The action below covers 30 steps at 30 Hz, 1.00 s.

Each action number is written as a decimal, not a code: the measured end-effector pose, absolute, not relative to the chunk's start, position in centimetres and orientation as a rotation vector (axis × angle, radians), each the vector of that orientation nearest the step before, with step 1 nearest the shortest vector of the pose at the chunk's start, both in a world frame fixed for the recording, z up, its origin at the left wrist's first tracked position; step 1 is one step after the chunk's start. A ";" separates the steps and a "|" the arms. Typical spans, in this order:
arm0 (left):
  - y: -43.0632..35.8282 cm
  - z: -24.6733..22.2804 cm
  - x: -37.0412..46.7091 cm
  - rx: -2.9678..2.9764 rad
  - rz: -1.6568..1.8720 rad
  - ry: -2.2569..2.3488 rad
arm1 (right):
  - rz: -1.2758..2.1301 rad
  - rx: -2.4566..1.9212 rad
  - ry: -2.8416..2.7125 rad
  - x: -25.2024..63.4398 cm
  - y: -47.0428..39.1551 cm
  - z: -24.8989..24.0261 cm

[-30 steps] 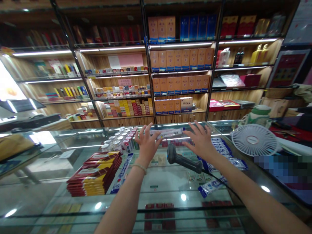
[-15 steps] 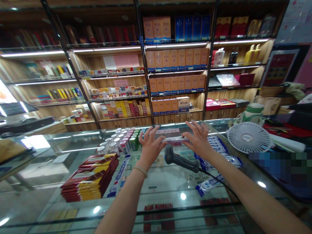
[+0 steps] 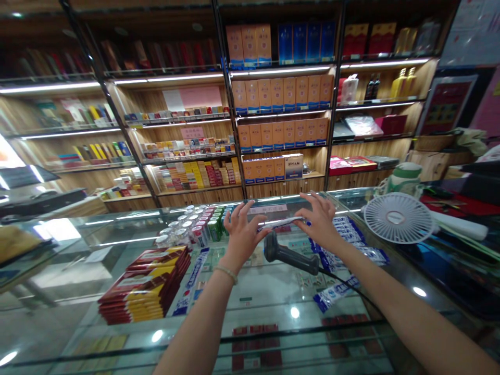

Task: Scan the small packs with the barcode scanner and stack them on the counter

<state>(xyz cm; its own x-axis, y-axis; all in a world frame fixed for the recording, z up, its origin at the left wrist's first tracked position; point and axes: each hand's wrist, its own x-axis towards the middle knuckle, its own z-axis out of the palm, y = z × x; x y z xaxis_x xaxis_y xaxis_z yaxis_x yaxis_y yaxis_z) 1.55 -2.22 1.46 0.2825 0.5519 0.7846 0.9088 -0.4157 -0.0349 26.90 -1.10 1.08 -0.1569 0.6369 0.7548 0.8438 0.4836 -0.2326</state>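
Observation:
A thin, shiny wrapped stick spans the gap between my two hands above the glass counter. My left hand pinches its left end, other fingers raised. At the right end, my right hand pinches it between thumb and forefinger. Just below lies a dark barcode scanner with its cable running right. Blue-and-white wrapped sticks lie right of and partly behind my right hand. One more blue-and-white packet sits nearer, under the cable, and another long one is left of my left forearm.
Red-and-yellow packets are stacked at the left of the glass counter. Behind them stand clear-lidded containers and green cans. A white fan and a green-and-white bottle are at the right. Stocked shelves rise behind.
The wrapped stick has tilted, its right end now slightly higher, and its face has turned. Both hands have shifted only slightly and still pinch its ends.

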 end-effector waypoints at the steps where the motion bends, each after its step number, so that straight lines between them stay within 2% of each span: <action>1: -2.2 1.5 1.5 -2.073 -0.983 -1.306 | -0.283 -1.246 -1.858 27.1 -0.8 1.0; 21: -1.3 1.7 1.1 -1.969 -1.270 -1.436 | -0.130 -1.333 -1.687 28.2 1.0 0.2; 30: -0.4 1.6 0.3 -1.893 -1.354 -1.514 | 0.045 -1.294 -1.556 29.3 1.9 0.5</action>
